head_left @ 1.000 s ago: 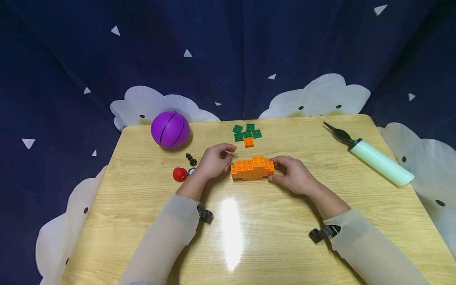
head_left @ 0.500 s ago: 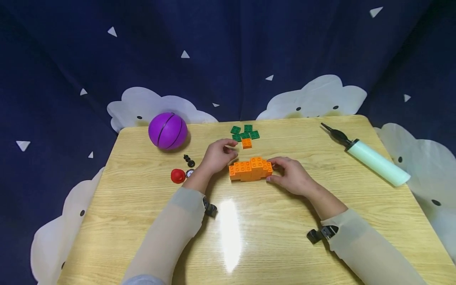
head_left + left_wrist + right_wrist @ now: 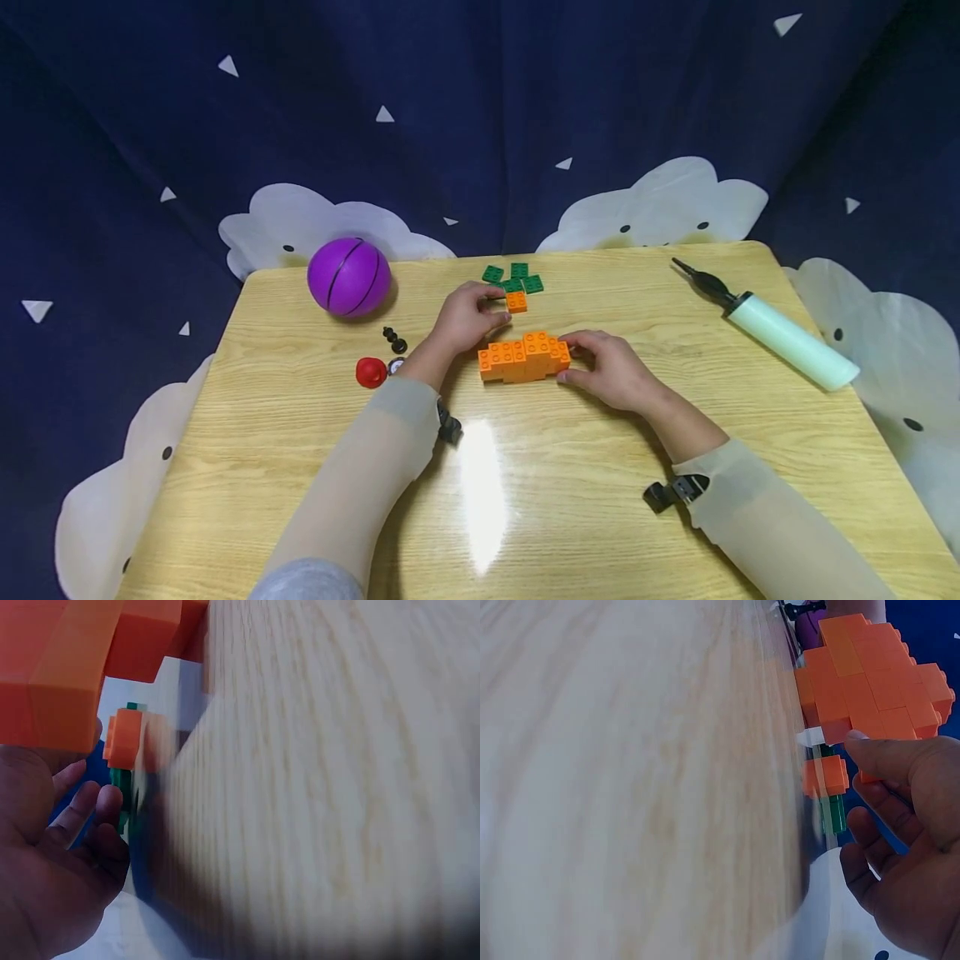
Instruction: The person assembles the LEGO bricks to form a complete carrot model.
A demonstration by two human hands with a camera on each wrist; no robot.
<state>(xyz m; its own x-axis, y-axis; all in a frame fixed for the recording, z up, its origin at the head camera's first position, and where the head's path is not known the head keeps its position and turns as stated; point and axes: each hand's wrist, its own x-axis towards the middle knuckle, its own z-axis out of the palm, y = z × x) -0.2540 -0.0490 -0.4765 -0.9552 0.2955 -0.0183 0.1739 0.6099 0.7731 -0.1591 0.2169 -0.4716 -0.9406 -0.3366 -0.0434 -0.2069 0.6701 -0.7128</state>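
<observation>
An orange build of toy building bricks stands on the table, stepped, with studs on top. My right hand holds its right end; in the right wrist view the thumb lies on the flat face and the index finger goes behind. My left hand reaches past the build's left end, its thumb and index finger spread beside a single orange brick, fingertips right at its left side. Several green bricks lie just behind that brick, one partly hidden by the left hand.
A purple ball stands at the back left. Nearer lie a black beaded piece, a red cap-shaped piece and a small round white-and-black piece beside the left wrist. A hand pump lies at the right.
My left hand has moved back and to the right, from beside the build to the single orange brick. The right hand stays at the build's right end. The head view has shifted slightly.
</observation>
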